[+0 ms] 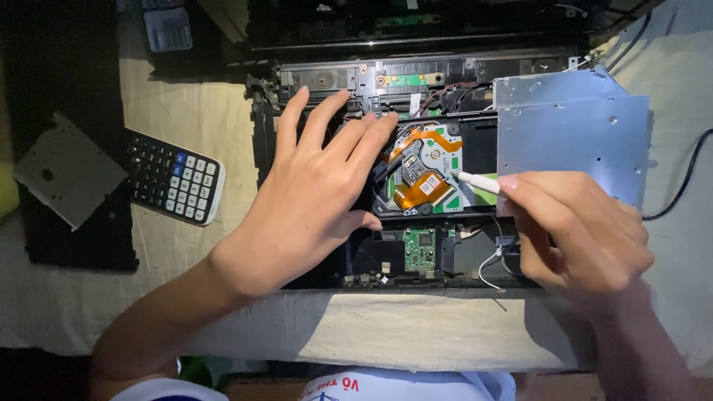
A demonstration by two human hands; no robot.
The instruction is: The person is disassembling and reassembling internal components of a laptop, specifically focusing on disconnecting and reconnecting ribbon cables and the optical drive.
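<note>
An opened black laptop chassis lies on a cream cloth, its boards and cables bare. My left hand rests flat on its left part, fingers spread and pointing up toward the hinge. My right hand grips a thin white tool. Its tip touches the exposed underside of an optical drive, which shows an orange flex cable and a green board. The drive's silver metal cover lies just right of the tip, partly under my right hand.
A black calculator lies left of the laptop on the cloth. A grey metal plate sits on a black panel at far left. A black cable runs along the right edge. A small green board sits below the drive.
</note>
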